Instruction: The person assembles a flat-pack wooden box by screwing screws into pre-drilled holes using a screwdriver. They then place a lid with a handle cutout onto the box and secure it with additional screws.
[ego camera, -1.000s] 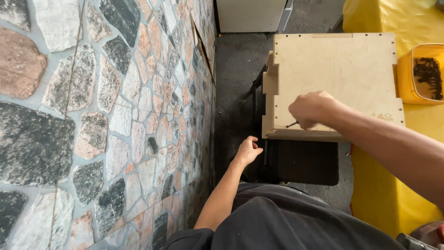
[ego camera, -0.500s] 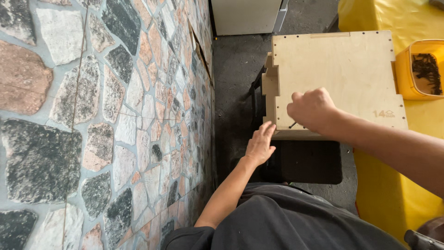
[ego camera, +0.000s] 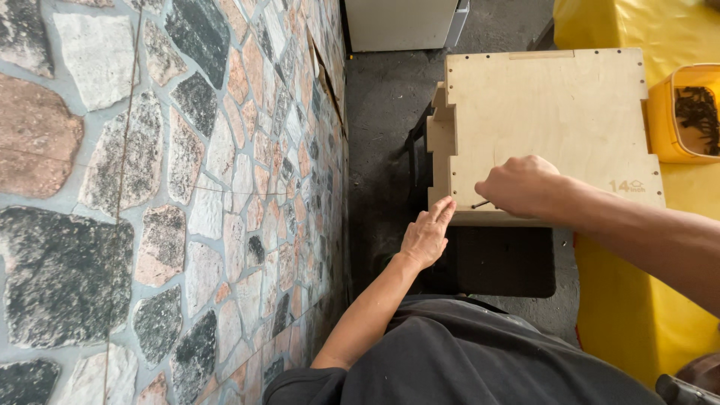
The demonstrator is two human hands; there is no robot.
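Both hands are seen at the near edge of a plywood box (ego camera: 551, 112). The left hand (ego camera: 425, 236) is held open with its fingers extended together, and the fingertips are laid against the box's near left corner, just below its top face. The right hand (ego camera: 519, 185) is closed into a fist on the top face near that same edge, and a thin dark tool (ego camera: 480, 203) is gripped in it; only a short tip is shown, pointing left toward the left fingertips, so its kind cannot be told. A small gap is left between the tip and the left fingers.

A black stand (ego camera: 495, 259) is seen beneath the box's near edge, on a dark grey floor (ego camera: 382, 127). A notched side panel is shown on the box's left edge, and a row of small holes runs along its far edge. To the right, a yellow surface (ego camera: 637, 300) is seen, and on it, beside the box's far right corner, a yellow tub (ego camera: 671, 112) holding small dark pieces. On the left, a wall of irregular stones (ego camera: 150, 187) is seen. Beyond the box's far edge, a pale cabinet (ego camera: 401, 22) stands.
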